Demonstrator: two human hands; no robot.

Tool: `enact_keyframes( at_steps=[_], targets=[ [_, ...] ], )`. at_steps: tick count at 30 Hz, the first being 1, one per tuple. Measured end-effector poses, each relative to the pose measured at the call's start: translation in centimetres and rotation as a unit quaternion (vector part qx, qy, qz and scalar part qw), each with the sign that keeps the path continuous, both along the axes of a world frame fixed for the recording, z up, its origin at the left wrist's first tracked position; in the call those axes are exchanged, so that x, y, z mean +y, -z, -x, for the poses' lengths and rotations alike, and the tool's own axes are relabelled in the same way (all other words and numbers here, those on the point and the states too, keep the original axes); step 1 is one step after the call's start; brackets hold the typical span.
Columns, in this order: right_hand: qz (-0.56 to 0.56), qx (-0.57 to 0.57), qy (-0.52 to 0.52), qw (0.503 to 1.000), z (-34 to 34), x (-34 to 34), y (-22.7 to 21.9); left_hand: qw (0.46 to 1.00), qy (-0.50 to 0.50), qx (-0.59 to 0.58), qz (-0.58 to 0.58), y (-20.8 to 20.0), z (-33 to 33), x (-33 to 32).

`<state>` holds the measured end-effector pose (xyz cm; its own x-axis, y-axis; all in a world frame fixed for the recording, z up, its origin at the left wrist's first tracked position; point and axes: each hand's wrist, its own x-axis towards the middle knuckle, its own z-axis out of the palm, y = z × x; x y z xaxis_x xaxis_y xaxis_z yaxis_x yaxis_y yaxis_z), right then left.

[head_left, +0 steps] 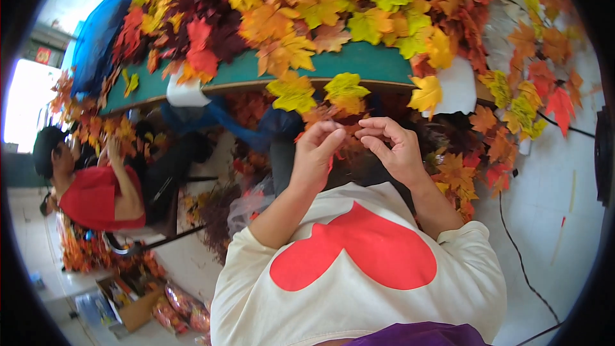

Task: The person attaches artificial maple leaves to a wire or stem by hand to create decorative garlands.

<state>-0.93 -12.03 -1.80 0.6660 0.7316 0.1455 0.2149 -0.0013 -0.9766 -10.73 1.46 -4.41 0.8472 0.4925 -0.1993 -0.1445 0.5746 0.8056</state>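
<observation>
My left hand (315, 154) is held in front of my chest, just off the table's near edge, with thumb and forefinger pinched together. Close beside it, my right hand (398, 154) is also closed, its thumb near the bent fingers. Whatever thin thing lies between the fingertips is too small to make out. Just beyond the fingertips hang a yellow-green and orange artificial maple leaf (346, 91) and a yellow one (292, 91). A bit of red shows under my left hand, partly hidden by it.
A heap of artificial maple leaves (301, 0) covers the green table (237, 69). Leaf garlands (512, 99) hang at the right above a dark cable (522, 263). At the left a co-worker in a red shirt (99, 198) sits handling leaves. Behind stands a cardboard box (138, 311).
</observation>
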Motion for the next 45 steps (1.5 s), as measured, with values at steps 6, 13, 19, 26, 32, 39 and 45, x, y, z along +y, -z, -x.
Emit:
enact_keyframes(
  at_steps=[6, 13, 19, 26, 32, 39, 45],
  targets=[
    [0.083, -0.209, 0.285, 0.932, -6.2, -5.2, 0.3, 0.998, 0.040, -0.024, 0.038, -1.4, -0.7, 0.4],
    [0.239, -0.274, 0.339, 0.868, -11.6, -3.9, 1.5, 0.992, 0.056, -0.026, 0.110, -1.7, -1.7, -1.1],
    [0.166, -0.191, 0.308, 0.917, -14.0, -4.0, 2.9, 0.990, 0.050, -0.043, 0.127, -1.3, -1.0, -0.4],
    [0.012, -0.067, 0.279, 0.958, -13.8, -6.7, 1.7, 0.989, 0.041, -0.029, 0.139, -1.4, -0.8, 0.1],
    [-0.119, -0.078, 0.248, 0.958, -11.0, -3.1, -2.3, 0.988, 0.045, -0.030, 0.144, -1.7, -1.1, -0.3],
    [0.041, -0.348, 0.152, 0.924, -14.8, 8.4, -1.9, 0.987, 0.064, -0.030, 0.146, -1.5, -0.8, -1.6],
    [0.017, -0.260, 0.195, 0.946, -15.6, 3.3, -4.0, 0.988, 0.054, -0.026, 0.145, -1.5, -0.7, -1.3]
  ],
)
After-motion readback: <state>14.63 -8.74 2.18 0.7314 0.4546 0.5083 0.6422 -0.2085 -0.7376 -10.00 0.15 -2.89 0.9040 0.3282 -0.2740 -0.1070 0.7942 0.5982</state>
